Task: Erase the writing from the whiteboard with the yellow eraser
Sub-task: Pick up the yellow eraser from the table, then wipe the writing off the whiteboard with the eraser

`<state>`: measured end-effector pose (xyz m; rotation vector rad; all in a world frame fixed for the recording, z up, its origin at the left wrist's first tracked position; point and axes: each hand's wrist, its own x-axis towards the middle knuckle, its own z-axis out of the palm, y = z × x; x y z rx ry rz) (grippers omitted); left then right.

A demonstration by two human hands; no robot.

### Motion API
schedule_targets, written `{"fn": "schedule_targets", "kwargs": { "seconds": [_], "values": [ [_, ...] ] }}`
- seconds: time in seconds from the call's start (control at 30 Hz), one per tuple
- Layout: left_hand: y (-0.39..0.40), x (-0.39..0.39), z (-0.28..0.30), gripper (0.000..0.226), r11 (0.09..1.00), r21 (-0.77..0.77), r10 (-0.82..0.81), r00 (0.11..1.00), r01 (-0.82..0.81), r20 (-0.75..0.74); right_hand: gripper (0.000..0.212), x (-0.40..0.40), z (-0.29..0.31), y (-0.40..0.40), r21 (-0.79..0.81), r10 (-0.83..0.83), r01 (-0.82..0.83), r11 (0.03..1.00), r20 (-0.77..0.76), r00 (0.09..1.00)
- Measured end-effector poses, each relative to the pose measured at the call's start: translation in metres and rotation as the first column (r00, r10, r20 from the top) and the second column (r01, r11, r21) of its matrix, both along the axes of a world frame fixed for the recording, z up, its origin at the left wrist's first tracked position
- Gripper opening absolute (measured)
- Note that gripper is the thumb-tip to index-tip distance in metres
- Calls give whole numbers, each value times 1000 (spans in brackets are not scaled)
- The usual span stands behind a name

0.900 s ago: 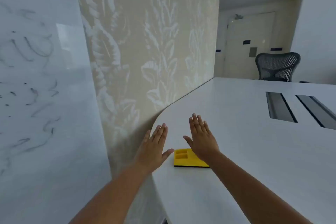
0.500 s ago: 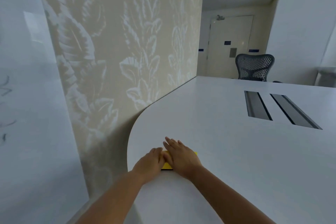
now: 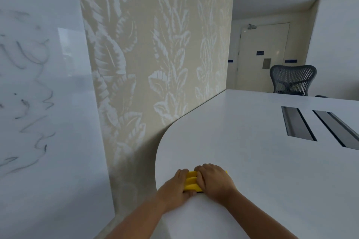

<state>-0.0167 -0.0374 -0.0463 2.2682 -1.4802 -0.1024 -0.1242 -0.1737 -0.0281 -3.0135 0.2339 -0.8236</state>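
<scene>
The yellow eraser (image 3: 191, 181) lies on the white table (image 3: 252, 161) near its rounded left corner. My left hand (image 3: 177, 185) grips its left side with curled fingers. My right hand (image 3: 215, 182) covers its right side, fingers curled over the top. Only a strip of yellow shows between the two hands. The whiteboard (image 3: 38, 103) stands at the far left, with smeared dark writing (image 3: 33, 91) over its left part.
A beige wall panel with a leaf pattern (image 3: 155, 64) stands between the whiteboard and the table. Two dark cable slots (image 3: 318, 128) sit in the tabletop at the right. A mesh office chair (image 3: 292, 80) and a door (image 3: 262, 54) are at the back.
Both hands came down from open, raised above the table, onto the eraser and closed on it. The view has swung back left, showing more of the whiteboard's writing.
</scene>
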Motion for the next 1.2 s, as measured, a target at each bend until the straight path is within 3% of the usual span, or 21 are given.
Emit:
{"fn": "schedule_targets", "kwargs": {
  "seconds": [0.2,0.43,0.7,0.8,0.93,1.03,1.2],
  "values": [
    [30,3,-1,62,997,-64,65,976,-53,208,17,10,9,27,-58,101,-99,993,31,994],
    [119,29,20,68,969,-133,243,910,-210,337,25,66,30,99,-179,285,-261,949,130,950],
    [255,33,72,66,859,-221,510,733,-462,450,31,126,82,222,-228,584,-539,811,251,772],
    [312,23,88,64,802,-280,590,624,-528,512,40,137,94,273,-297,685,-617,728,275,675],
    [378,8,102,64,740,-353,627,397,-572,671,52,145,108,341,-371,775,-680,632,316,547],
    [417,-1,116,61,707,-416,649,291,-572,703,52,149,121,382,-403,796,-691,600,388,465],
    [484,-21,137,44,633,-482,627,35,-606,778,51,148,142,454,-460,812,-696,551,486,322]
  ]
}}
